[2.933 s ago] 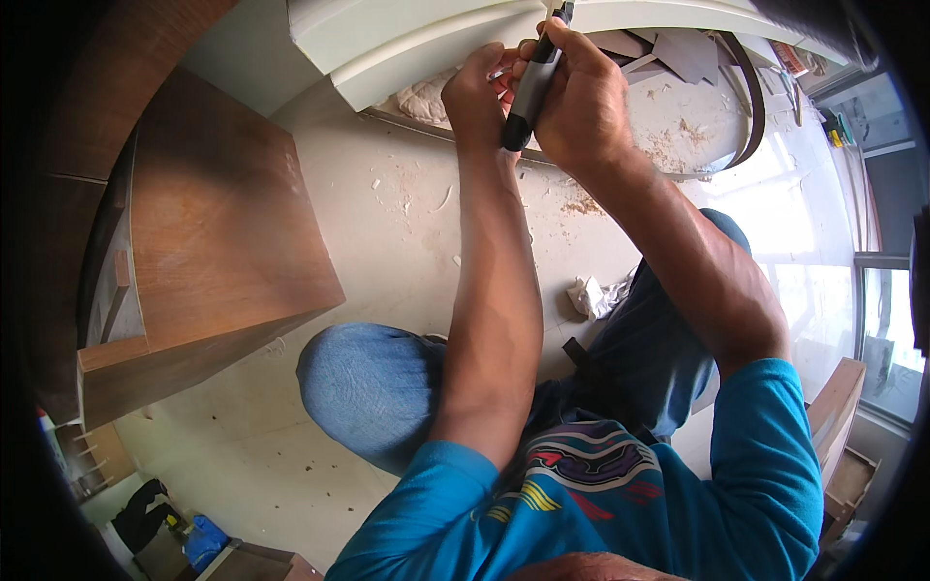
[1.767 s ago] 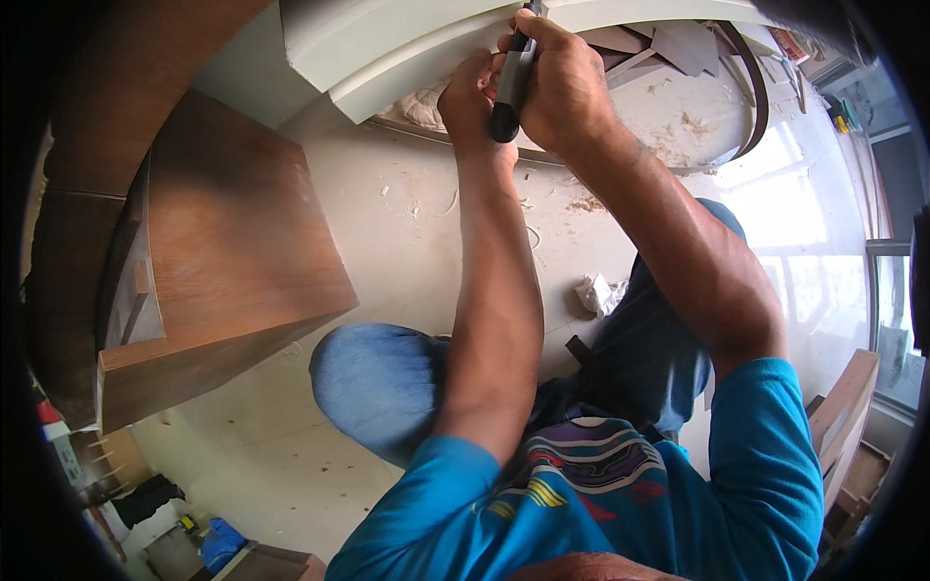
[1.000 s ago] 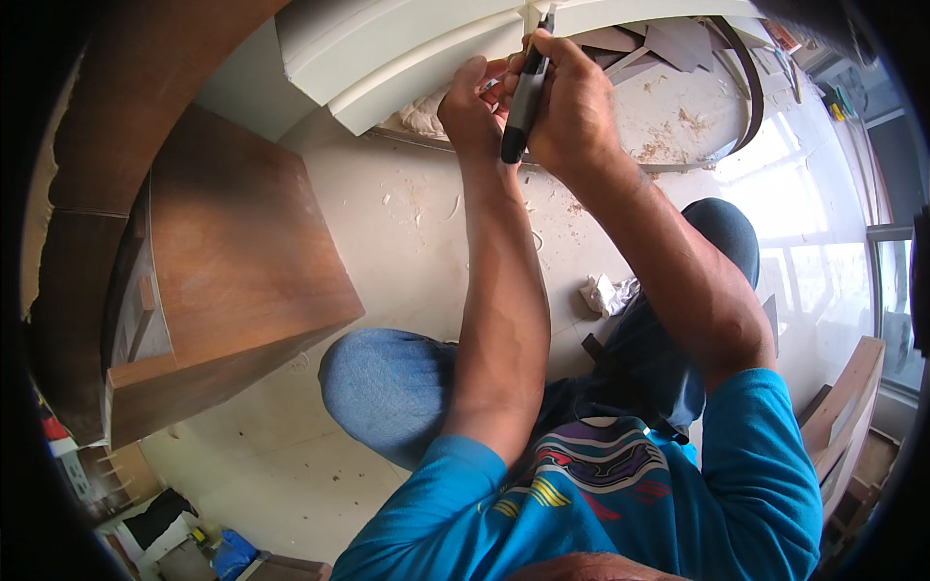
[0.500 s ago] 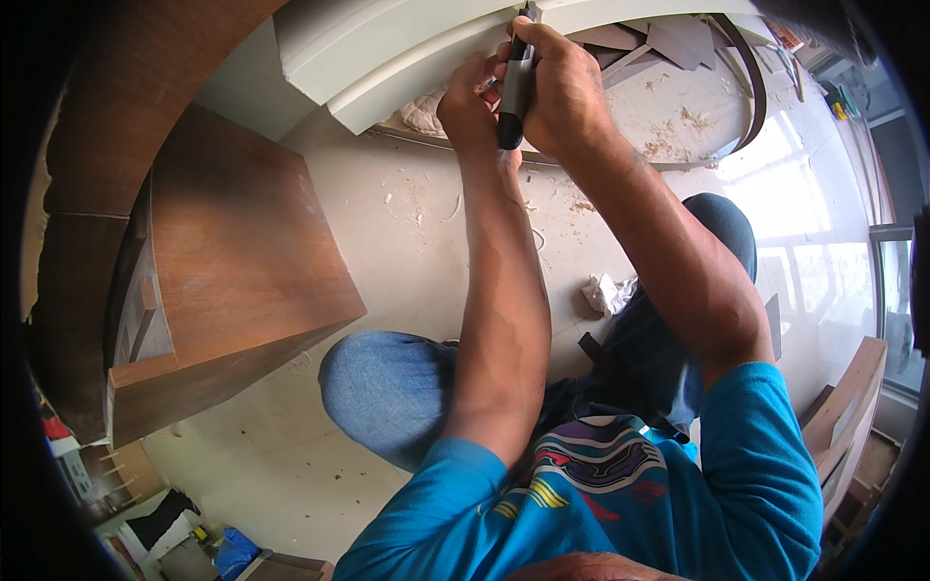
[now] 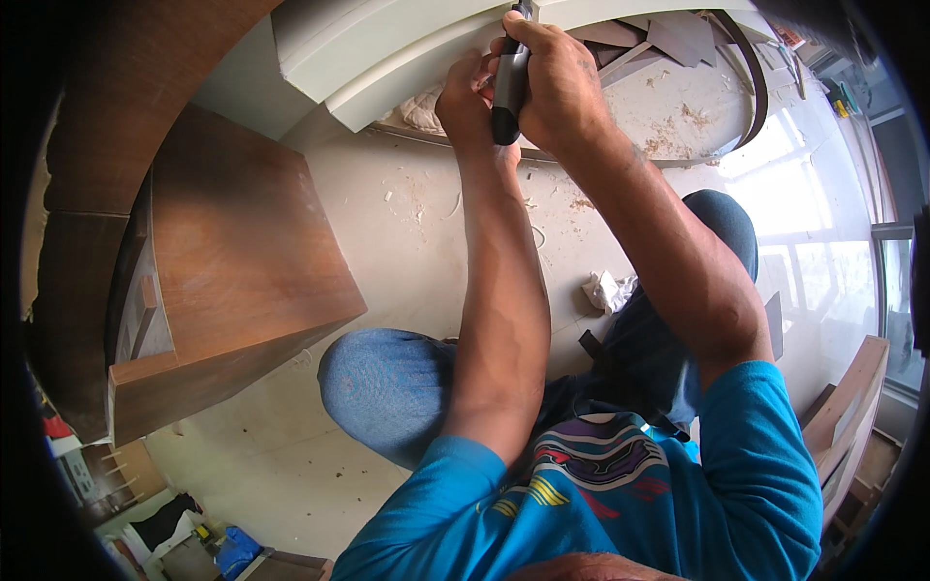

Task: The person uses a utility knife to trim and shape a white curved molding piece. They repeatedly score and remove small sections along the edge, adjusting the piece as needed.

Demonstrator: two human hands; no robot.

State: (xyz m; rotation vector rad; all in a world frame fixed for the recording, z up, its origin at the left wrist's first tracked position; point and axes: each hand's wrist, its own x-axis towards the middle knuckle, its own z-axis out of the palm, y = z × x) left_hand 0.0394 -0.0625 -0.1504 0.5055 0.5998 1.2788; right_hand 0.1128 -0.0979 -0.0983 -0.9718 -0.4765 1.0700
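Fingers and thumb of the right grip (image 5: 557, 92) wrap firmly around a black-and-grey tool (image 5: 511, 85), which lies along the left side of that grip, its thick black end near and its narrow end far. The narrow end reaches the edge of a pale panel (image 5: 412, 68); whether it touches the panel cannot be told. Just left of the tool, the left grip (image 5: 467, 107) is curled, its fingertips partly hidden, so I cannot tell whether they pinch anything.

Beyond the grips, to the right, a dark curved band (image 5: 758, 92) stands on the floor (image 5: 378, 232), with shavings (image 5: 666, 140) scattered inside its curve. A beige bundle (image 5: 423, 113) sits under the panel, left of the band. Farther left stands a brown wooden cabinet (image 5: 247, 232). A crumpled white cloth or paper (image 5: 604, 292) lies nearer, beside the right leg (image 5: 644, 339). At the near right leans a wooden frame (image 5: 845, 407); at the near left is a blue bag (image 5: 235, 552).
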